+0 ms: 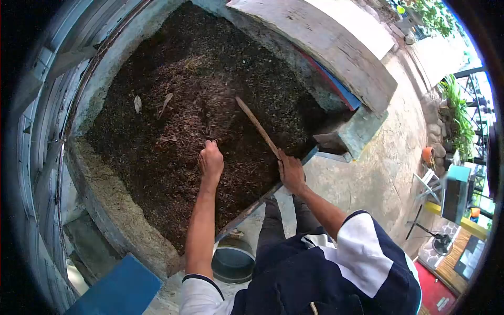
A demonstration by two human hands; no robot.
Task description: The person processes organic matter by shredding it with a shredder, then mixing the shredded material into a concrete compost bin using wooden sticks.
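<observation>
The right hand is gripping the lower end of a wooden stick, whose far end is lying in the dark compost filling a concrete bin. The left hand is resting closed on the compost; whether it is holding anything cannot be told.

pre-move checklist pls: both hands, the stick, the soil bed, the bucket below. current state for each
1. Left hand in contact with the soil: ok, it rests closed on the surface, and whether it holds any soil cannot be told.
2. Right hand grip on the wooden stick: ok, fingers closed round the near end.
3. Stick tip in the soil: ok, the far end lies in the heap, slanting up and away from the person.
4. Soil contained: ok, the heap sits inside the concrete bed wall.
5. Bucket under the bed edge: cannot tell what it holds, only a dark inside shows.
6. Loose dry leaves on the heap: not ok, lying on top.
</observation>
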